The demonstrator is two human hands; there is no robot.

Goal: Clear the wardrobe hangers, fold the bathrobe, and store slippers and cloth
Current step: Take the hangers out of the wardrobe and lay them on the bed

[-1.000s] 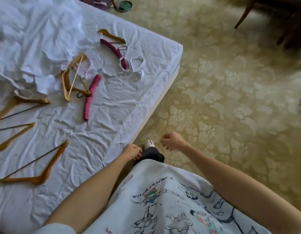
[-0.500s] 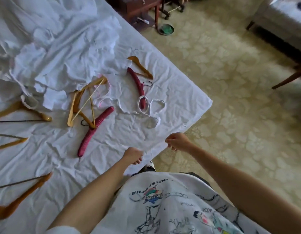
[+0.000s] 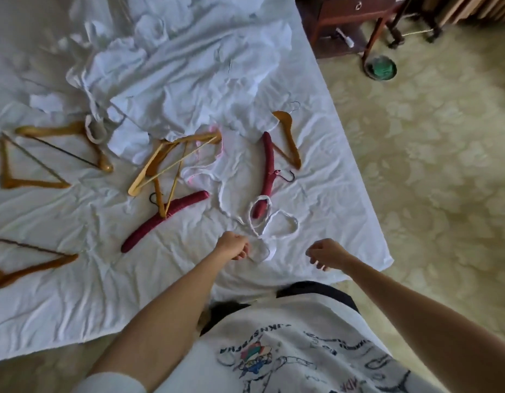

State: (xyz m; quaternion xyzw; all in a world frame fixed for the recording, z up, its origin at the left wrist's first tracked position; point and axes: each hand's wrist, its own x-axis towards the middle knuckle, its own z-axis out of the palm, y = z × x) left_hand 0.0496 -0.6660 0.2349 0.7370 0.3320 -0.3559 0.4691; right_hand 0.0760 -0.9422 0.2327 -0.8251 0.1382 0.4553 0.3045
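Loosely curled left hand (image 3: 235, 246) touching belt (image 3: 274, 222), hangers (image 3: 163, 219) on bed (image 3: 344, 222)

A bed covered by a wrinkled white sheet (image 3: 90, 302) fills the left and centre; a crumpled white bathrobe (image 3: 189, 75) lies heaped at its far side; in front of the heap sit tan wooden hangers (image 3: 166, 165), with more wooden hangers (image 3: 47, 157) at the left; two padded dark-red hangers (image 3: 166, 219) lie among them, nearer the bed's right edge; a looped white cloth belt (image 3: 271, 222) lies across the sheet between those and the near corner; a dark wooden side table (image 3: 356, 12) stands on the patterned carpet (image 3: 429, 180) beyond the bed's right edge, a round green dish (image 3: 381, 70) beside its leg.
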